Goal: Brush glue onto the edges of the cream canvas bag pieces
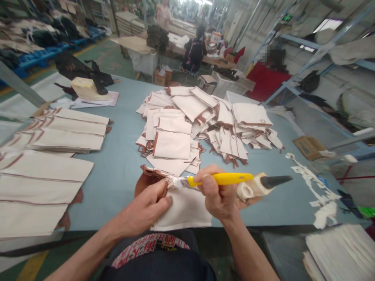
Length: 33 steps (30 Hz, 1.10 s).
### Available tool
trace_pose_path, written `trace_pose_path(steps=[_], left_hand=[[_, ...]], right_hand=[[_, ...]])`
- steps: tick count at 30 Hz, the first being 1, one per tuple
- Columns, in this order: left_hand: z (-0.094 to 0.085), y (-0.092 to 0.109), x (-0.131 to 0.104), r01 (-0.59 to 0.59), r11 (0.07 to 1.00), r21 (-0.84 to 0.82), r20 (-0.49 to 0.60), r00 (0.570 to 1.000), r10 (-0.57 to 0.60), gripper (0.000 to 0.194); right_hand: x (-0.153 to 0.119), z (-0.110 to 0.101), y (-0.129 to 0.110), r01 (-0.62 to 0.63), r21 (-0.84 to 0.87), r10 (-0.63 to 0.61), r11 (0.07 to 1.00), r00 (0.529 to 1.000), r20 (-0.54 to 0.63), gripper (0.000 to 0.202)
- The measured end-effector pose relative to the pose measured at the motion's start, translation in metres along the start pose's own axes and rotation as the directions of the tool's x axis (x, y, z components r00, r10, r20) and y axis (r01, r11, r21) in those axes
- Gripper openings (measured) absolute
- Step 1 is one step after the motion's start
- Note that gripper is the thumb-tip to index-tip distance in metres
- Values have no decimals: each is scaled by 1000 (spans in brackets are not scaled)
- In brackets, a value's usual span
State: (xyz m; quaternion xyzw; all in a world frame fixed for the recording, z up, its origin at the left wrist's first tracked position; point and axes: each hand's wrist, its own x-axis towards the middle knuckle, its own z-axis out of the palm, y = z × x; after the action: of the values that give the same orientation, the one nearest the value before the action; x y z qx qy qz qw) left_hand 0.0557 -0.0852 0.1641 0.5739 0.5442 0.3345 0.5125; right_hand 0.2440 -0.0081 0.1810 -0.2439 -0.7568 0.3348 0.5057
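My right hand (216,193) grips a yellow-handled paintbrush (231,178), its whitish tip pointing left. That tip touches or nearly touches the upper edge of a cream fabric piece (187,210) at the table's front edge. My left hand (154,205) pinches the same piece at its upper left, where a brown lining (142,182) folds back. Just right of my right hand lies a cream container (260,183) with a round opening and a dark tapered end. Part of it is hidden behind the hand.
A heap of brown-edged cream pieces (172,143) covers the table's middle. Stacked pieces (38,187) lie at left, with a pale block (84,89) behind. White scraps (318,185) lie at right, near a cardboard box (309,147). A person (195,52) sits farther back.
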Motion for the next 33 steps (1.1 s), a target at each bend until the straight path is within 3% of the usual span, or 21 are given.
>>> trace_pose_path(steps=[3,5,10,13,16,18,20,22,25,28,33], left_hand=[[3,1,-2,8,999,47,-2,1000,-8,23],[3,-1,-2,12,999,38,-12,1000,-12,23],[-1,-4,-4,87,994,-63,5,996,-87,23],[1,-2,-5,76,989,-124,91,994,-65,20],[4,-1,-4,35,991,-129,75,997,-26,21],[5,-3,-2,14,995,-94,39,999,-11,22],[8,-7,-1,-33,999,4,5,999,33,22],[13,-11,-1,-141,978,153,-13,989,145,25],[21,-21,-1,-341,854,393,-21,925,380,27],[26,-29,0,-435,684,586,-26,833,553,27],[28,-32,3,-471,539,699,-1,752,659,28]], right_hand=[[6,1,-4,251,-193,-231,949,965,122,24],[6,-1,-9,326,-236,-296,915,943,153,23],[-7,-6,-11,195,-157,-196,968,981,14,24],[-5,-4,-6,182,-192,-169,964,982,82,27],[0,-1,-1,205,-252,-187,946,978,94,30],[-1,-2,1,186,-257,-185,948,982,27,29],[-8,-8,0,113,-247,-145,962,983,-112,28],[-18,-15,-2,24,-215,-76,976,968,-238,27],[-30,-24,-8,-36,-218,-6,975,982,-189,22],[-33,-24,-19,2,-269,-24,963,997,-79,18],[-32,-11,-34,296,-307,-275,905,955,109,29]])
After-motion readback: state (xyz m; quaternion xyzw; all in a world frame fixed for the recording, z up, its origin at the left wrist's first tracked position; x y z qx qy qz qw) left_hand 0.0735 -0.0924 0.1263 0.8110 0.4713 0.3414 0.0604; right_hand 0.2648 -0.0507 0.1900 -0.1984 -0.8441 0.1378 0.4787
